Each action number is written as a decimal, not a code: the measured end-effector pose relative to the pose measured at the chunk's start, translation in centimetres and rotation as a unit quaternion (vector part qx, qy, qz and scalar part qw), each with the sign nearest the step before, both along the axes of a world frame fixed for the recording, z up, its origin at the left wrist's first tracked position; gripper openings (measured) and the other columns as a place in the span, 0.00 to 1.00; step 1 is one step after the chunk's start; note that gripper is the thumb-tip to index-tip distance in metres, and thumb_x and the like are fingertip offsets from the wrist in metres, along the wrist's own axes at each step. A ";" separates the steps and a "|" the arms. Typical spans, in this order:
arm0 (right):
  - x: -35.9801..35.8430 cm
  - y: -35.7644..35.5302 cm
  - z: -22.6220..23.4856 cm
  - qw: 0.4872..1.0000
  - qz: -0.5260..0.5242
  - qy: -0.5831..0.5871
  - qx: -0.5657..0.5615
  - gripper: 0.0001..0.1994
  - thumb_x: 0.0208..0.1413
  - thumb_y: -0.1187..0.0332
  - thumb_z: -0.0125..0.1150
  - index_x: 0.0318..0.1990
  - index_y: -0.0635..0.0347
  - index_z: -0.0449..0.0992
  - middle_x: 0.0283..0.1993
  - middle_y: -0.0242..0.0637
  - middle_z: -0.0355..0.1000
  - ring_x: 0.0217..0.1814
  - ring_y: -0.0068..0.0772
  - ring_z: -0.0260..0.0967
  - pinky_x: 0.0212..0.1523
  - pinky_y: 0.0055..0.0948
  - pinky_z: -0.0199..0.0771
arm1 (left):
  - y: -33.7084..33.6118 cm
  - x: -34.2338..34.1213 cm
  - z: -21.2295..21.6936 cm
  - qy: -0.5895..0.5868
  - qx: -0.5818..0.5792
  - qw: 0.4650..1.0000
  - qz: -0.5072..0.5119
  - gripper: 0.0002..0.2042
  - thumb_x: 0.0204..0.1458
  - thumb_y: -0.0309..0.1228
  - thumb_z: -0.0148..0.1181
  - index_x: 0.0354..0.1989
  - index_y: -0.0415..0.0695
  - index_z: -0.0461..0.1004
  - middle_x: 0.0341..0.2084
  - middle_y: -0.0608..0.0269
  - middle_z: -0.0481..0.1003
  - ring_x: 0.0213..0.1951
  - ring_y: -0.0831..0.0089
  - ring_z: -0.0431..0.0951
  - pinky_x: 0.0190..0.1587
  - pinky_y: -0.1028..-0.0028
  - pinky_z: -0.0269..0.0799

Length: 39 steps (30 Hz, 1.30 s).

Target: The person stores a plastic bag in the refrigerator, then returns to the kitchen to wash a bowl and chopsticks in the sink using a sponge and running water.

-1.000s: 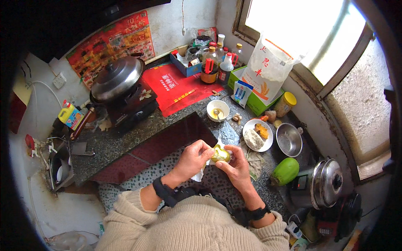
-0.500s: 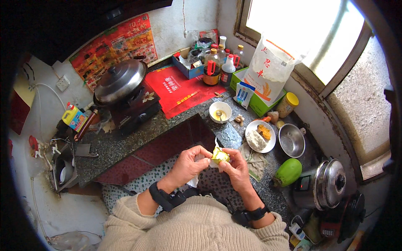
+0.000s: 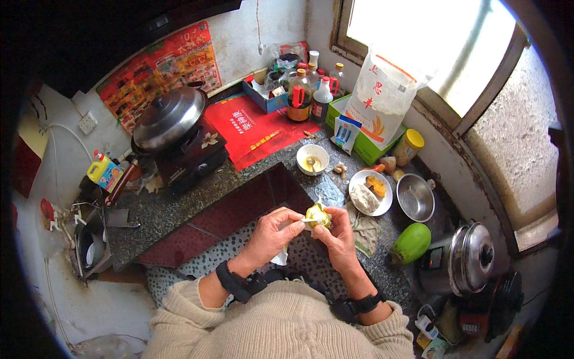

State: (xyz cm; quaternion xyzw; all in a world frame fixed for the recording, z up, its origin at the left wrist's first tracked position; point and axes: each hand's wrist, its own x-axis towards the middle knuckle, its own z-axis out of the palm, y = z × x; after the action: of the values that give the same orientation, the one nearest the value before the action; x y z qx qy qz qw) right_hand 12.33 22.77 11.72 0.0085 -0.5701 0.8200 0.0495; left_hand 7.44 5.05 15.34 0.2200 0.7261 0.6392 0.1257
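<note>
In front of my body, over the counter's front edge, my right hand [image 3: 336,236] holds a small round yellow-green thing [image 3: 318,214] with a whitish patch on top. Its exact kind I cannot make out. My left hand [image 3: 277,232] pinches a thin white edge, like paper or film, at that thing's left side. More of a white, paper-like piece [image 3: 280,257] hangs below my left fingers. Beyond my hands lie a blue-white crumpled plastic piece [image 3: 328,192] and a grey-brown cloth [image 3: 363,232].
A white plate [image 3: 372,194] holds white and orange food. Near it stand a bowl with a spoon [image 3: 312,160], a steel basin [image 3: 415,198], a green papaya-like fruit [image 3: 411,242] and a lidded steel pot [image 3: 477,257]. A lidded wok [image 3: 170,116] sits on the stove at left.
The yellow-green thing has been turned a little and lifted slightly, so its whitish patch now shows. My left fingers have shifted along the white edge.
</note>
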 end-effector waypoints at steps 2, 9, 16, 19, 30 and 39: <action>0.1 0.2 0.0 0.999 0.006 0.015 0.042 0.24 0.56 0.69 0.61 0.58 0.58 0.59 0.53 0.36 0.65 0.52 0.27 0.64 0.52 0.26 0.66 | 0.2 0.0 1.0 0.085 -0.027 0.996 0.023 0.05 0.54 0.26 0.58 0.34 0.37 0.76 0.31 0.65 0.74 0.30 0.75 0.75 0.35 0.74 0.72; -0.9 1.9 3.6 0.846 -0.032 0.219 0.485 0.20 0.54 0.69 0.60 0.55 0.54 0.69 0.60 0.39 0.65 0.65 0.42 0.58 0.61 0.37 0.54 | -0.1 -0.5 2.2 0.266 -0.119 0.956 -0.023 0.04 0.49 0.22 0.58 0.33 0.37 0.74 0.27 0.53 0.73 0.30 0.59 0.76 0.32 0.69 0.72; -1.0 1.2 4.3 0.827 -0.041 0.268 0.493 0.05 0.50 0.74 0.60 0.35 0.60 0.72 0.37 0.38 0.70 0.40 0.41 0.66 0.42 0.35 0.62 | -0.7 -0.4 2.3 0.193 -0.089 0.977 -0.023 0.04 0.52 0.25 0.57 0.32 0.37 0.75 0.26 0.57 0.73 0.29 0.67 0.75 0.33 0.72 0.71; -0.8 0.7 4.3 0.810 -0.077 0.298 0.498 0.06 0.47 0.77 0.59 0.34 0.60 0.71 0.36 0.38 0.69 0.37 0.42 0.66 0.38 0.35 0.63 | -0.7 -0.2 2.5 0.105 -0.060 0.993 -0.018 0.05 0.54 0.27 0.57 0.31 0.37 0.74 0.28 0.61 0.73 0.32 0.73 0.74 0.36 0.74 0.69; -0.8 -0.6 3.9 0.762 -0.112 0.309 0.558 0.08 0.45 0.78 0.59 0.34 0.61 0.70 0.33 0.39 0.68 0.33 0.42 0.65 0.34 0.35 0.64 | -0.1 -0.3 1.5 0.030 -0.082 0.993 0.080 0.10 0.51 0.34 0.63 0.30 0.40 0.72 0.25 0.68 0.69 0.30 0.79 0.69 0.35 0.77 0.67; -0.6 -1.0 2.9 0.705 -0.142 0.310 0.622 0.09 0.44 0.76 0.57 0.36 0.60 0.71 0.34 0.37 0.67 0.34 0.37 0.65 0.35 0.34 0.63 | -0.5 -0.8 0.5 -0.275 0.031 0.961 -0.024 0.13 0.56 0.41 0.58 0.29 0.44 0.73 0.22 0.73 0.71 0.22 0.87 0.67 0.24 0.83 0.62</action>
State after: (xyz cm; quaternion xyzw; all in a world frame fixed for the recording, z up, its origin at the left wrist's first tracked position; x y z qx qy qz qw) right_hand 11.73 21.78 14.62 0.2096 -0.8978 0.2142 0.3228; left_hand 6.65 4.55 15.84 0.0568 0.6383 0.6939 0.3285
